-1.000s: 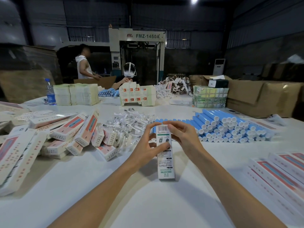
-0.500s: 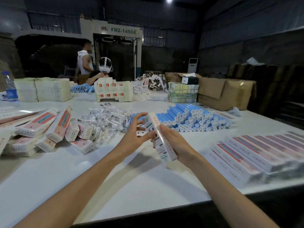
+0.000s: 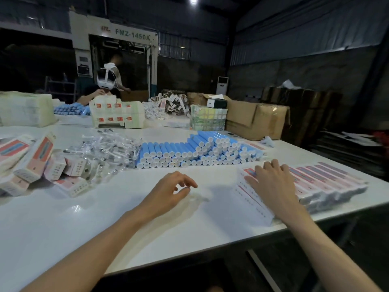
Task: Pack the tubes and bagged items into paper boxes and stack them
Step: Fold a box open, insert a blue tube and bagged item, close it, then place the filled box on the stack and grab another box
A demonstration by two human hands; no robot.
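My right hand (image 3: 273,184) lies flat, fingers spread, on the nearest box (image 3: 251,202) of a row of packed white-and-pink paper boxes (image 3: 328,180) at the table's right edge. Over the bare tabletop, my left hand (image 3: 171,189) hovers with loosely curled fingers and holds nothing. Behind the hands lies a pile of blue tubes with white caps (image 3: 195,151). To its left is a heap of clear bagged items (image 3: 107,150). More loose paper boxes (image 3: 35,163) lie jumbled at the far left.
The white table (image 3: 101,224) ends close to me and on the right. At the back stand stacks of flat cartons (image 3: 23,109), a printed box stack (image 3: 117,114), a wrapped bundle (image 3: 208,121) and brown cardboard boxes (image 3: 256,121). A person wearing a headset (image 3: 105,84) sits across.
The box that both hands held upright has gone to the right onto the row of packed boxes. My right hand now rests on it and my left hand has let go. The view swung right.
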